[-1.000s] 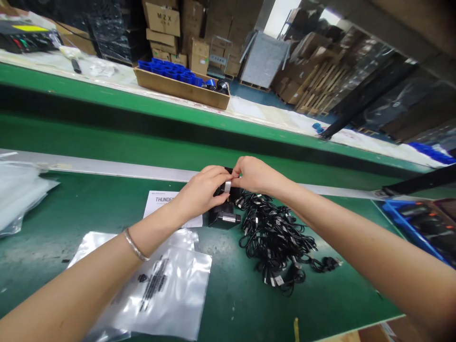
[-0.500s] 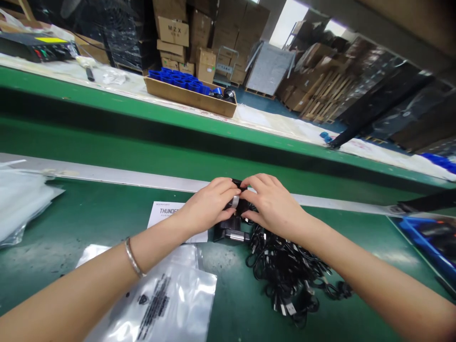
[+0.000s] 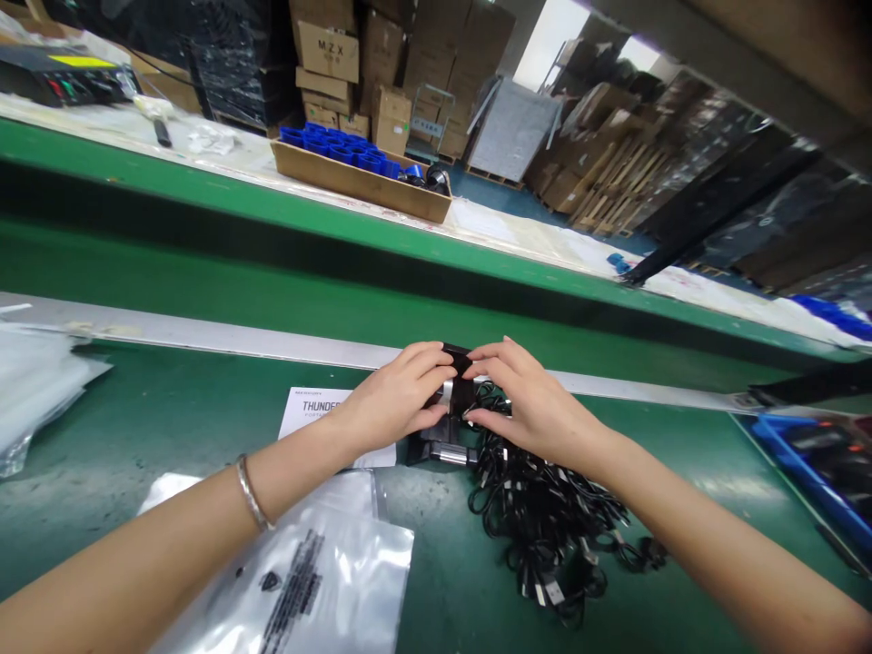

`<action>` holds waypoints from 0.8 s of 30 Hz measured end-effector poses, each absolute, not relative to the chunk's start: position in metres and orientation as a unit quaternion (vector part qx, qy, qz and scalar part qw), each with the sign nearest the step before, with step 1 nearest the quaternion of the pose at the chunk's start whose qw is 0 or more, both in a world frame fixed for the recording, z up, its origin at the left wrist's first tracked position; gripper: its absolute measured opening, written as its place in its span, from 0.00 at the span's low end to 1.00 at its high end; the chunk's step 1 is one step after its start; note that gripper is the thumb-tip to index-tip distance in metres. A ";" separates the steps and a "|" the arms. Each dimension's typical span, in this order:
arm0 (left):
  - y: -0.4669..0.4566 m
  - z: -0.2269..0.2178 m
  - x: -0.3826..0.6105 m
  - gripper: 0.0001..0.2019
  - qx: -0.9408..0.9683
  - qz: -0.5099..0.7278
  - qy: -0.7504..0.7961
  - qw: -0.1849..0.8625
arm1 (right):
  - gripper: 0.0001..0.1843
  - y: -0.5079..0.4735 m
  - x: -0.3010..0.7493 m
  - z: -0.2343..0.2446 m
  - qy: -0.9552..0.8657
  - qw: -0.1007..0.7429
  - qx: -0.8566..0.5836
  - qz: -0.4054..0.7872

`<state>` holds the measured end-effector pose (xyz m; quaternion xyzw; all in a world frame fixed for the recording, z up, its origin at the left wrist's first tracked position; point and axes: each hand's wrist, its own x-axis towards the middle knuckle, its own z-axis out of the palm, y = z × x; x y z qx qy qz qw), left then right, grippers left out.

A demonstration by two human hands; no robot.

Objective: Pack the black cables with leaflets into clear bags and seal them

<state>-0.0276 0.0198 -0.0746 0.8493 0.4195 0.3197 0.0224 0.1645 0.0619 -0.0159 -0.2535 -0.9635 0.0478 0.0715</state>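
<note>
Between my hands is a black object with a silver band (image 3: 463, 392), partly covered by fingers, so its kind is unclear. My left hand (image 3: 401, 395) grips its left side, thumb below and fingers above. Curved around its right edge are the fingertips and thumb of my right hand (image 3: 528, 400). Just below lies another black piece with a silver cylinder (image 3: 450, 453). A white printed leaflet (image 3: 317, 406) lies partly under my left hand. Beside my right forearm spreads a heap of black USB cables (image 3: 545, 522).
Clear printed plastic bags (image 3: 354, 572) lie in front of my left forearm; more bags (image 3: 41, 391) are at far left. A blue bin (image 3: 783, 440) stands at right. On the raised shelf sits a cardboard tray (image 3: 354, 186) of blue parts.
My right hand's fingers have spread a little and shifted slightly right, baring more of the black object. My left hand keeps its grip. The view has shifted slightly.
</note>
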 end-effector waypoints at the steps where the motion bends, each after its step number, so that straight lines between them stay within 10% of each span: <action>1: 0.021 -0.075 -0.028 0.15 0.850 0.321 0.417 0.020 | 0.15 0.061 0.165 -0.015 -0.962 0.072 -0.258 0.045; 16: 0.025 -0.055 -0.029 0.15 0.905 0.197 0.359 -0.119 | 0.11 0.058 0.162 0.011 -0.954 0.027 -0.280 0.100; 24: 0.024 -0.034 -0.023 0.16 0.852 0.272 0.432 0.119 | 0.09 0.060 0.180 0.030 -0.911 0.166 -0.340 0.165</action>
